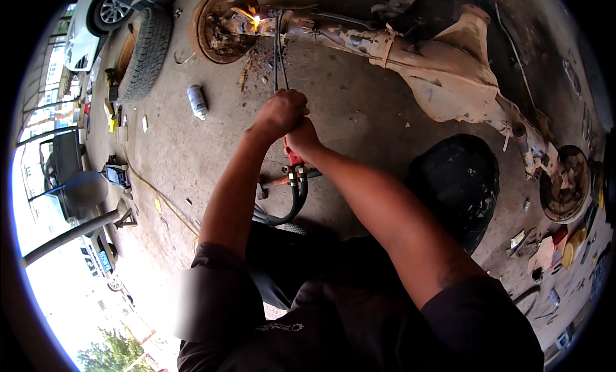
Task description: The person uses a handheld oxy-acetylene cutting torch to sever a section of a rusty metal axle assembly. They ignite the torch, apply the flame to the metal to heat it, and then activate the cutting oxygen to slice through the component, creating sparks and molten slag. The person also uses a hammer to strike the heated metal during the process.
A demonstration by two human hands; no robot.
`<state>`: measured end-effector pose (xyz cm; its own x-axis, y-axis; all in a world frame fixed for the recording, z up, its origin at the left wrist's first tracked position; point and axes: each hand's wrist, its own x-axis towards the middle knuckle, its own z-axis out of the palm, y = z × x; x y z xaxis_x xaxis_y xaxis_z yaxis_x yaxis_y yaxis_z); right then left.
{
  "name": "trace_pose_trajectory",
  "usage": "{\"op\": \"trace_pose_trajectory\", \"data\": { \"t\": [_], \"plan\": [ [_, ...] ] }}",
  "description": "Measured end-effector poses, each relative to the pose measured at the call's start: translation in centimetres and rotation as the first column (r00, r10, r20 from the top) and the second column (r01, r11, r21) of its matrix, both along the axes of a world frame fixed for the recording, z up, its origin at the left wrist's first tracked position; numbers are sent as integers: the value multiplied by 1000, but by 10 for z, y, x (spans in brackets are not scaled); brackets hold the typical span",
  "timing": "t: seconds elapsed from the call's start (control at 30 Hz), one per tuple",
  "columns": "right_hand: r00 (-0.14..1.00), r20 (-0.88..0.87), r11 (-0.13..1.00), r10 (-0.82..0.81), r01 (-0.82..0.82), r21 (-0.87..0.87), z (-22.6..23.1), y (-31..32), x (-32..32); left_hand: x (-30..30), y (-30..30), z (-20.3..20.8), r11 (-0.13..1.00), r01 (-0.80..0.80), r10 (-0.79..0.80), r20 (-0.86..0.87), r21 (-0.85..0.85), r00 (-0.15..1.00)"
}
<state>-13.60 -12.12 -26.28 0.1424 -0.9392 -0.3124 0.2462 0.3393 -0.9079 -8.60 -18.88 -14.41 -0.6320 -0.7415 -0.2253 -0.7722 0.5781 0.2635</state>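
Observation:
A cutting torch [294, 156] with a red body, two long thin tubes and black hoses runs forward between my arms. My left hand [280, 111] is closed around its front part, by the tubes. Just behind and to the right, my right hand [303, 140] grips the torch near the red body. At the far end a bright flame [256, 20] glows against a rusty axle housing [346, 37], beside the round brake plate [224, 35] at its left end. My fingers partly hide the torch handle.
Loose debris [263, 69] lies under the flame. A spray can [197, 102] and a tyre [147, 54] are to the left, with a yellow hose [163, 202] across the floor. The axle's other brake plate [564, 185] is at the right, near scattered parts. My knee [457, 186] is below the axle.

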Motion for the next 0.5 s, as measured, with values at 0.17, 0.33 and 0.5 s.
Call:
{"op": "trace_pose_trajectory", "data": {
  "t": [0.17,0.33,0.5],
  "plan": [
    [997,60,981,52,-63,183,39,6,1,21,4,2,1000,-14,14,-7,-14,1000],
    [995,-102,1000,3,-5,-21,13,-1,-9,4,4,-1,999,-21,16,-118,-37,993],
    [1000,-8,998,25,-25,56,23,4,-10,11,7,-9,997,-38,29,-120,-68,992]
  ]
}}
